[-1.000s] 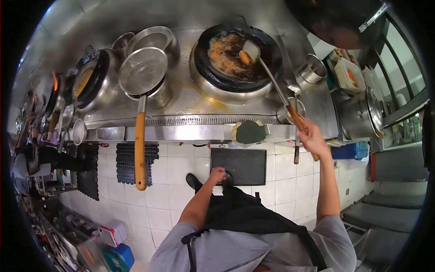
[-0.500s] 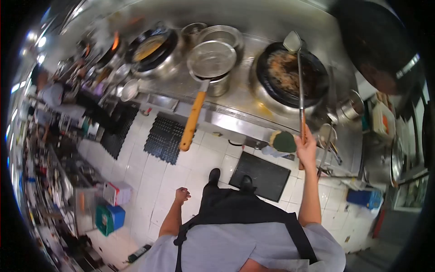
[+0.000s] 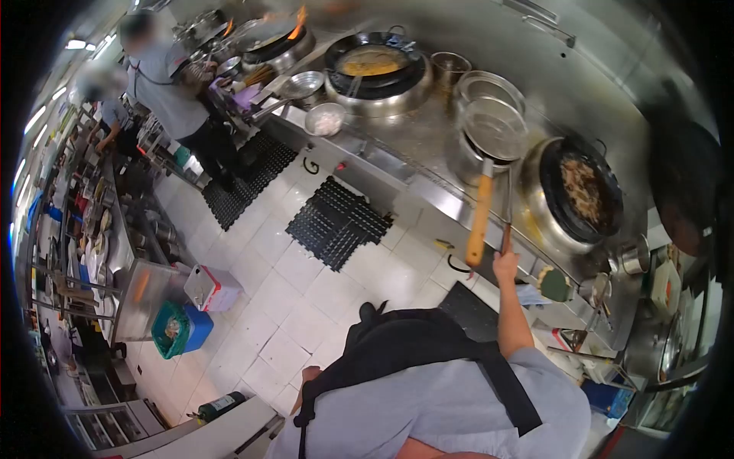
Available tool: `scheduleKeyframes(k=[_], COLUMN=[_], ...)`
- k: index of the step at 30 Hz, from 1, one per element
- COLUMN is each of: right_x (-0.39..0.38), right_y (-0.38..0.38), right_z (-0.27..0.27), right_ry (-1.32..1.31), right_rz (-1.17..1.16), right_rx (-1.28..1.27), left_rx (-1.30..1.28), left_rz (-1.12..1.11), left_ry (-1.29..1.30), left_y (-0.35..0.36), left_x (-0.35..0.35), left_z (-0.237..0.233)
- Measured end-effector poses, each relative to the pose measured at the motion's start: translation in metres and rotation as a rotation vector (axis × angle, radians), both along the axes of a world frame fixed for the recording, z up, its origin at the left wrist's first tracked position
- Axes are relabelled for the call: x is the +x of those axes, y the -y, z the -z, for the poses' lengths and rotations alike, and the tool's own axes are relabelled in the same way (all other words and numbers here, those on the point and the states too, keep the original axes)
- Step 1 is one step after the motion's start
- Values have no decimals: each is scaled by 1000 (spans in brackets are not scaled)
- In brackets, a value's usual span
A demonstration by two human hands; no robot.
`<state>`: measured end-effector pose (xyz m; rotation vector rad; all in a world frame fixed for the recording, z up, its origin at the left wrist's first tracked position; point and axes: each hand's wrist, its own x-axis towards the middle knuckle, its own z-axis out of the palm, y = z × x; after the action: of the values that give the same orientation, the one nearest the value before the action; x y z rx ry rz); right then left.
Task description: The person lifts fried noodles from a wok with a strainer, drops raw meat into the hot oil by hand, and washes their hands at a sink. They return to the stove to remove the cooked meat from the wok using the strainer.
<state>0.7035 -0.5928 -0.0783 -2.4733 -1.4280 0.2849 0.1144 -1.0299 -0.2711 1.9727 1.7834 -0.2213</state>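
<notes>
My right hand (image 3: 505,265) is raised and shut on the wooden end of a long metal ladle (image 3: 509,200). The ladle's shaft runs up along the stove front, right beside the orange wooden handle (image 3: 479,220) of a steel strainer pan (image 3: 495,128) resting on a pot. The ladle's bowl is hard to make out. To the right sits a black wok (image 3: 582,195) with browned food in it. My left hand (image 3: 310,374) hangs low by my hip, only partly visible past my dark apron, touching nothing I can see.
Further along the steel range stand a wok of yellow liquid (image 3: 375,61) and a flaming wok (image 3: 279,37), where a person in grey (image 3: 164,88) works. Black rubber mats (image 3: 336,222) lie on the white tiles. A red-and-white box (image 3: 210,287) and blue bin (image 3: 182,329) stand at left.
My view has swung left along the kitchen. My right hand has carried the ladle away from the wok to beside the strainer's handle. My left hand has dropped lower at my side.
</notes>
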Motion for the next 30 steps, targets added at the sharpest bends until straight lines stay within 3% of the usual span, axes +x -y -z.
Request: scheduleKeyframes(k=[1, 2, 3, 5, 6, 7, 9, 11, 15, 17, 20, 24, 27, 28, 30], right_x=[-9, -35, -51, -76, -101, -129, -200, -259, -348, -380, -427, -481, -495, -494, -468], right_y=[-2, 7, 10, 28, 29, 23, -5, -55, -200, -284, -383, -454, -484, -496, -500], right_z=[5, -26, -16, 13, 16, 15, -12, -1, -70, -74, -97, -108, -95, -69, -85], right_ry=[51, 161, 112, 3, 123, -12, -284, -511, -529, -574, -323, -282, -319, -268, -171], right_rz=[-20, -38, -93, -193, -442, -527, -677, -808, -674, -640, -548, -438, -389, -314, -313], right_rx=[-17, -27, 94, 329, 297, 194, -12, 116, 165, 530, 452, 173, -37, 227, 292], left_rx=[19, 39, 60, 57, -94, -222, -284, -314, -285, -251, -165, -15, 138, 103, -29], left_rz=[-37, -74, -111, -402, -737, -1156, -1601, -1607, -1547, -1468, -1389, -1335, -1375, -1349, -1266], left_ry=[18, 36, 52, 359, 556, 781, 957, 1007, 1127, 1028, 849, 833, 648, 590, 513], left_y=[0, 8, 11, 5, -4, -22, -71, -114, -193, -237, -281, -243, -222, -230, -253], left_x=[-13, -29, -44, -68, -75, -78, -74, -95, -141, -166, -191, -275, -313, -320, -328], left_z=[1, 11, 15, 16, 13, -7, -52, -50, -38, -50, -86, -30, -31, -34, -32])
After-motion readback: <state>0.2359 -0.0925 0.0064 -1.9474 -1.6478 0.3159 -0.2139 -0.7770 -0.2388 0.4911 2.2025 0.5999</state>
